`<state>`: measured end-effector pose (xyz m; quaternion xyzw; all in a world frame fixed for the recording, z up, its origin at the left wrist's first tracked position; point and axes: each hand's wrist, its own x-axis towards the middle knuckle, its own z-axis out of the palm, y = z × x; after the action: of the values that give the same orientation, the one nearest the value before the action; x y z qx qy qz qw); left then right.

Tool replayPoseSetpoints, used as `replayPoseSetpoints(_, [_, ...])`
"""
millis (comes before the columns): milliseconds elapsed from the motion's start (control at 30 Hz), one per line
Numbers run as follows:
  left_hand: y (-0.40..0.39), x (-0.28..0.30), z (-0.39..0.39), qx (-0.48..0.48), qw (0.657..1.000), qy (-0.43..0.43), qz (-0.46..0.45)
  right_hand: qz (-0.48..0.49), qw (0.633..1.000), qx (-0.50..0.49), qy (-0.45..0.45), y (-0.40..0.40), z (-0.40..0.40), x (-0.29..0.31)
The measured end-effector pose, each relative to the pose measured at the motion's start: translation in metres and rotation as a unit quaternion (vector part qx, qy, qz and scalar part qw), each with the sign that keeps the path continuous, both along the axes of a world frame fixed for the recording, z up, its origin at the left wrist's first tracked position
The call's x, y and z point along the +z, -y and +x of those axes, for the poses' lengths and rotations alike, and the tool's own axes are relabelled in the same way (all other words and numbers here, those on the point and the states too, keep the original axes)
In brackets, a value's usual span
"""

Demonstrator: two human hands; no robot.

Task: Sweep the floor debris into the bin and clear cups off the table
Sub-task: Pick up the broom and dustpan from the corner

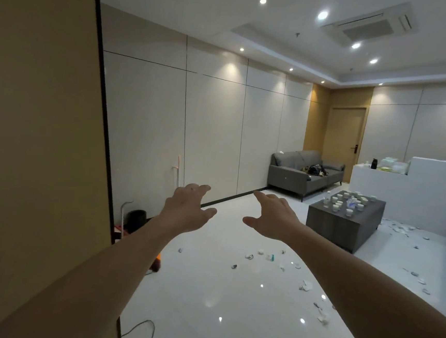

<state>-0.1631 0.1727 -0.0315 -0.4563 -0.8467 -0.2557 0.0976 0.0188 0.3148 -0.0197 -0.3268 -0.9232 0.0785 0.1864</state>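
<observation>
White floor (206, 288) carries scattered debris (268, 257), unswept; more lies right of the table (343, 228). Cups (344, 201) crowd the tabletop, none removed. Black bin (137, 219) stands by the left wall. Left hand (190, 209) and right hand (273, 216) reach forward, fingers spread, holding nothing. Task judged not begun.
</observation>
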Motion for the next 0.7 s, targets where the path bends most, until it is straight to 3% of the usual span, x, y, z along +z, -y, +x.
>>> replayPoseSetpoints(400, [-0.125, 0.043, -0.197, -0.023, 1.0, -0.005, 0.01, 0.005, 0.999, -0.029, -0.017, -0.127, -0.196, 0.03])
replayPoseSetpoints(700, [-0.232, 0.012, -0.297, -0.019, 0.999, 0.011, -0.028, -0.008, 1.0, -0.022, -0.002, -0.239, -0.304, 0.0])
